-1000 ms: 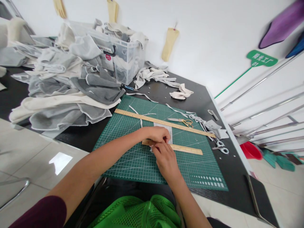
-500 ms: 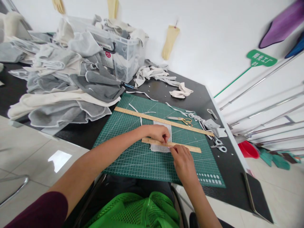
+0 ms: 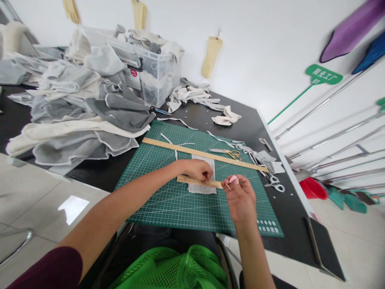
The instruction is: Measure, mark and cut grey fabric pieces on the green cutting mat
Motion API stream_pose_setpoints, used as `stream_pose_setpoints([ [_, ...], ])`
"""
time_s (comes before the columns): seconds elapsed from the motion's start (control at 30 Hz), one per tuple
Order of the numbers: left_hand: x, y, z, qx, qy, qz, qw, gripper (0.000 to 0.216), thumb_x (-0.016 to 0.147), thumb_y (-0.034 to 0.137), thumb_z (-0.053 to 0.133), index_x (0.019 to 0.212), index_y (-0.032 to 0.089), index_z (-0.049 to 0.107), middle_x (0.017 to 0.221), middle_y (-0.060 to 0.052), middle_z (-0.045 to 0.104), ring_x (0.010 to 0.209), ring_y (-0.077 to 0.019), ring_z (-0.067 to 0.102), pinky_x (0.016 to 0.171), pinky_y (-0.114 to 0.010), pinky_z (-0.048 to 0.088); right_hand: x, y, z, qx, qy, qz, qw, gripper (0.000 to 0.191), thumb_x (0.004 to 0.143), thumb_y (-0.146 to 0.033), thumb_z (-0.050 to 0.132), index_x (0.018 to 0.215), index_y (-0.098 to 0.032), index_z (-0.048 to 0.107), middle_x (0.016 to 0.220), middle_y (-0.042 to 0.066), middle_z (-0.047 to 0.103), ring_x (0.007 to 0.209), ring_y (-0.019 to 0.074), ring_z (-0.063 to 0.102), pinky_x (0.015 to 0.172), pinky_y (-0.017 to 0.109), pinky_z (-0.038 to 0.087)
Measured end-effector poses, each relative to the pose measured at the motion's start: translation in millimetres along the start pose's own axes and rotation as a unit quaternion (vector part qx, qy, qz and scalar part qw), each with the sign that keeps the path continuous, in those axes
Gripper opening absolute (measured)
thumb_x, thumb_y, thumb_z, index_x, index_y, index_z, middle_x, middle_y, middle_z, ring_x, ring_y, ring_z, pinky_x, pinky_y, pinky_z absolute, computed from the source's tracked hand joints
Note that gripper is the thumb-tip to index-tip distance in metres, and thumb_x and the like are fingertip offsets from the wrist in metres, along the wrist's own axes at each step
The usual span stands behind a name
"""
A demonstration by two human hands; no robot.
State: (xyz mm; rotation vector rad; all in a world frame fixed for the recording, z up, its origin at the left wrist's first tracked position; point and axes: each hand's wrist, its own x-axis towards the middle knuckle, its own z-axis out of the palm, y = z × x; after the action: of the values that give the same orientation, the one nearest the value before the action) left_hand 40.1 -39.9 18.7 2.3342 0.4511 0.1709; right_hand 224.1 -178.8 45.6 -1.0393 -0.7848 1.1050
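Left hand: Your left hand (image 3: 197, 170) is reaching across the green cutting mat (image 3: 162, 200). Its fingers are bunching down onto the short ruler (image 3: 200, 182) near its left end.
Why it is pressing: The hand seems to be pinning the ruler and the cloth under it flat against the mat, so that neither is sliding.
Fabric piece: The small white fabric piece (image 3: 202, 189) is lying on the mat near its middle. The short ruler is crossing it, and cloth is showing above and below the ruler's edges.
Right hand: Your right hand (image 3: 239, 196) is hovering just right of the ruler, lifted off the mat. Its fingers are pinching a small pink-tipped tool (image 3: 232, 179), too small to identify, which is pointing towards the ruler's right end.
Long ruler: A long ruler (image 3: 186, 149) is lying slantwise on the mat beyond the fabric, touching its far edge.
Scissors: Gold-handled scissors (image 3: 228, 152) are resting just past the long ruler. White-handled scissors (image 3: 275, 185) are sitting off the mat's right edge, among cloth scraps.
Desk: The black desk (image 3: 207, 114) is carrying a big heap of grey and cream cloth (image 3: 84, 112) to your left. A clear storage bin (image 3: 156, 76) is standing behind the heap.
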Motion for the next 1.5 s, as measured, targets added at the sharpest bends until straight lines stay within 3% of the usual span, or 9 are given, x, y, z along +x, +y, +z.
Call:
stream_pose_setpoints([
  [0.13,-0.1,3.2,-1.7,-0.02,-0.01,0.0,1.0,0.01,0.083,0.025,0.068,0.09,0.018,0.073,0.077,0.002,0.066,0.067,-0.0115,0.055,0.059,-0.023,0.034,19.2,-14.6,10.1,0.121,-0.045,0.157,0.979,0.031,0.075,-0.04,0.083,0.089,-0.022,0.062,0.079,-0.002,0.058,0.07,0.0119,0.057,0.065,0.027,0.051],
  [0.3,0.9,2.7,-3.1,-0.034,-0.01,-0.002,0.999,0.025,0.091,0.04,0.061,0.084,0.018,0.07,0.069,0.002,0.06,0.062,-0.0108,0.05,0.056,-0.023,0.032,32.0,-10.3,-11.0,-0.159,-0.08,0.015,0.984,0.027,0.076,-0.039,0.082,0.085,-0.023,0.063,0.063,-0.007,0.038,0.054,0.0104,0.035,0.05,0.023,0.03],
  [0.4,2.4,1.4,-3.2,-0.061,-0.014,0.001,0.998,0.038,0.094,0.052,0.056,0.087,0.018,0.071,0.07,0.002,0.061,0.063,-0.0111,0.05,0.057,-0.023,0.033,36.3,-7.3,-27.9,-0.465,-0.147,-0.077,0.869,0.021,0.08,-0.035,0.076,0.095,-0.022,0.071,0.071,-0.002,0.049,0.064,0.0162,0.046,0.061,0.03,0.038],
  [0.5,3.6,1.1,-2.4,-0.06,-0.013,0.002,0.998,0.035,0.094,0.05,0.057,0.09,0.019,0.072,0.074,0.001,0.065,0.066,-0.0118,0.054,0.059,-0.023,0.034,34.1,-10.3,-32.2,-0.565,-0.194,-0.133,0.791,0.024,0.091,-0.033,0.063,0.111,-0.022,0.07,0.089,0.005,0.058,0.079,0.0217,0.055,0.074,0.036,0.044],
  [0.7,1.2,4.5,-1.3,-0.009,-0.011,-0.026,1.0,0.013,0.081,0.022,0.068,0.093,0.02,0.073,0.086,0.0,0.071,0.074,-0.014,0.06,0.064,-0.024,0.036,10.2,-12.1,-7.4,-0.429,-0.283,-0.077,0.854,0.04,0.101,-0.037,0.047,0.139,-0.024,0.047,0.098,0.004,0.057,0.087,0.02,0.056,0.079,0.033,0.05],
  [0.8,0.6,6.0,-1.9,-0.014,-0.016,-0.02,1.0,0.016,0.081,0.021,0.067,0.096,0.021,0.073,0.087,0.001,0.072,0.076,-0.0146,0.062,0.065,-0.024,0.036,7.1,-9.3,-5.3,-0.4,-0.332,-0.037,0.854,0.042,0.099,-0.036,0.051,0.139,-0.024,0.049,0.104,0.006,0.059,0.093,0.0202,0.058,0.083,0.034,0.051],
  [1.1,3.4,6.4,-1.8,0.009,-0.011,-0.024,1.0,0.01,0.079,0.025,0.074,0.089,0.021,0.074,0.081,0.002,0.068,0.072,-0.0122,0.057,0.063,-0.023,0.033,30.4,0.2,-31.4,-0.271,-0.197,0.105,0.936,0.04,0.095,-0.059,0.054,0.107,-0.022,0.062,0.062,-0.007,0.043,0.048,0.0113,0.039,0.042,0.022,0.031],
  [1.27,1.4,6.2,-1.7,0.004,-0.003,-0.019,1.0,0.008,0.08,0.024,0.073,0.087,0.021,0.072,0.082,0.003,0.068,0.071,-0.0116,0.058,0.063,-0.023,0.033,27.9,-1.2,-27.7,-0.229,-0.231,0.106,0.94,0.039,0.093,-0.052,0.063,0.115,-0.02,0.069,0.084,0.002,0.064,0.072,0.0151,0.059,0.067,0.029,0.052],
  [1.5,-0.8,8.8,-2.0,0.015,0.005,-0.022,1.0,0.012,0.077,0.019,0.066,0.088,0.019,0.07,0.081,0.001,0.068,0.071,-0.0137,0.057,0.059,-0.024,0.032,12.9,14.8,0.0,-0.262,-0.225,0.019,0.938,0.026,0.091,-0.034,0.067,0.114,-0.023,0.066,0.092,0.004,0.073,0.085,0.0216,0.07,0.081,0.039,0.056],
])
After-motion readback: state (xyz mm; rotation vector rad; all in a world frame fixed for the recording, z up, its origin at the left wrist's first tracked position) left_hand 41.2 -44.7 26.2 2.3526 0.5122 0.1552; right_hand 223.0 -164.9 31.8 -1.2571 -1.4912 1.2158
